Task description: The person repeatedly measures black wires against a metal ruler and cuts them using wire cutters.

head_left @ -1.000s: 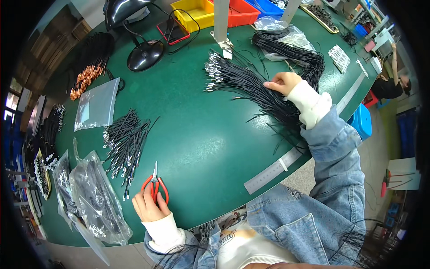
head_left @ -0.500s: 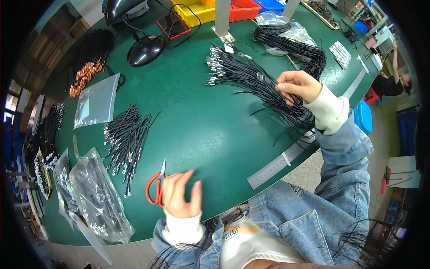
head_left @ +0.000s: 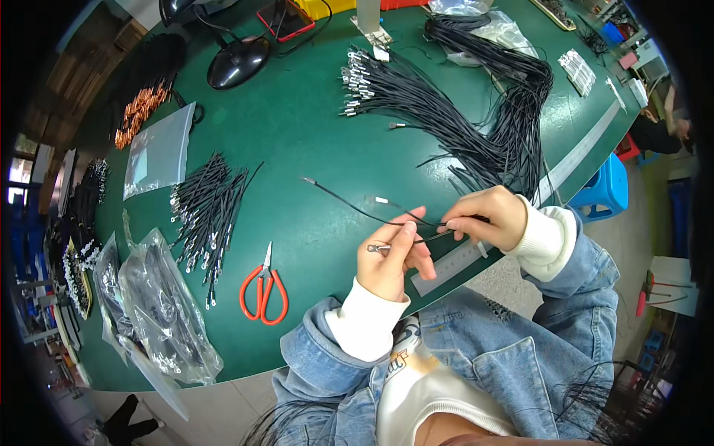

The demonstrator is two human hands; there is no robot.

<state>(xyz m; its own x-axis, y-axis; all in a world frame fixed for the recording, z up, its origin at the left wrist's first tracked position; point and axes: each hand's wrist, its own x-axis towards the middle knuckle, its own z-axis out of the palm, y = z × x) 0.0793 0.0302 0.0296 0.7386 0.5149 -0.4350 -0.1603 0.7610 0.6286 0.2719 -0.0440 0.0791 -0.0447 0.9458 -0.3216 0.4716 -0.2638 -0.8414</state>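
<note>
Near the table's front edge, my left hand [head_left: 393, 256] pinches thin black cables [head_left: 343, 199] with metal terminals between thumb and fingers. My right hand [head_left: 497, 217] grips the same cables a little farther along. Two terminal ends point left over the green table, and another metal end shows beside the left thumb. Beyond my right hand lies a thick bundle of long black cables [head_left: 513, 123], its silver terminals fanned out to the left. Under the hands runs a metal ruler [head_left: 455, 262]. Red-handled scissors [head_left: 265, 273] lie left of my left hand, blades pointing away.
Short black cables [head_left: 212, 208] form a pile at left, beside a flat clear bag [head_left: 158, 156]. Filled plastic bags [head_left: 160, 305] lie at the front left. A lamp base [head_left: 238, 63], a red-edged phone [head_left: 286, 21] and a metal post [head_left: 368, 18] stand farther back.
My left hand has moved right from beside the scissors and now pinches the cables. My right hand has drawn toward me from the bundle with cables in it.
</note>
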